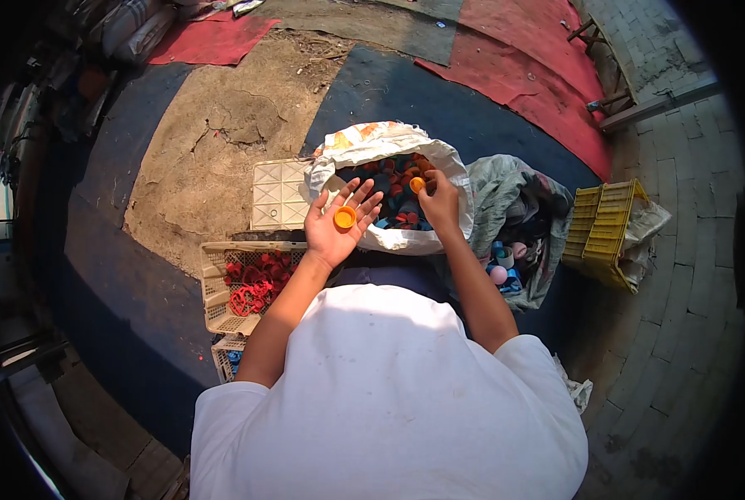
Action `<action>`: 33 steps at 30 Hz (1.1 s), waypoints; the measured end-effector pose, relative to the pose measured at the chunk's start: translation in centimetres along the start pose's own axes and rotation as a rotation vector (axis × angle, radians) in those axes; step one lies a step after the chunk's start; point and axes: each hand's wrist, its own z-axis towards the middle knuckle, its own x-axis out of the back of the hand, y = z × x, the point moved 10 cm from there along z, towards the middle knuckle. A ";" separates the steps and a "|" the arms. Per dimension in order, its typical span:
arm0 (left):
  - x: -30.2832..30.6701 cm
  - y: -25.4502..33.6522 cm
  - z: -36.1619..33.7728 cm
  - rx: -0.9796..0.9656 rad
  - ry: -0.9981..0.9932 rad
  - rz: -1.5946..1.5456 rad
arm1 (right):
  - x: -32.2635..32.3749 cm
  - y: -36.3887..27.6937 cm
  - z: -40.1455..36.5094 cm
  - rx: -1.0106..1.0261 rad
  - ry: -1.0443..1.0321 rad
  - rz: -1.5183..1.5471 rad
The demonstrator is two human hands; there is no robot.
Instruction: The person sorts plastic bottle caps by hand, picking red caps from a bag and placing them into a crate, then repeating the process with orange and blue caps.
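Observation:
My left hand (340, 225) is palm up with its fingers spread, and an orange bottle cap (345, 217) rests on the palm. Another orange cap (418, 185) is pinched in the fingertips of my right hand (441, 204). Both hands are over a white woven sack (401, 242), its mouth wide and facing me. Inside lies a heap of mixed caps (401, 218), red, orange, blue and dark.
A cream crate (214, 287) of red plastic pieces stands left, below a pale upturned crate (276, 196). Right of the sack are a greenish sack (493, 179) with assorted plastic pieces and yellow crates (593, 225). Blue and red mats (522, 75) cover parts of the ground.

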 end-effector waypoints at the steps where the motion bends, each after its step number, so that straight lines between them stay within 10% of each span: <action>1: 0.0 -0.1 0.1 0.005 0.004 0.008 | 0.6 -0.4 0.0 -0.078 0.010 0.117; 11: -0.7 -1.3 0.7 0.059 0.034 0.063 | -2.2 -8.7 -1.3 -0.187 -0.358 0.770; 18: -0.8 -1.1 0.7 0.075 -0.024 0.013 | -1.0 -11.4 -2.2 0.172 -0.251 0.417; 23: -0.9 -0.7 0.4 0.018 0.009 -0.004 | -1.7 -4.3 -0.7 -0.066 -0.123 0.469; 33: 0.2 0.4 -1.8 -0.085 0.042 -0.051 | -9.5 7.7 5.6 -0.189 -0.308 -0.439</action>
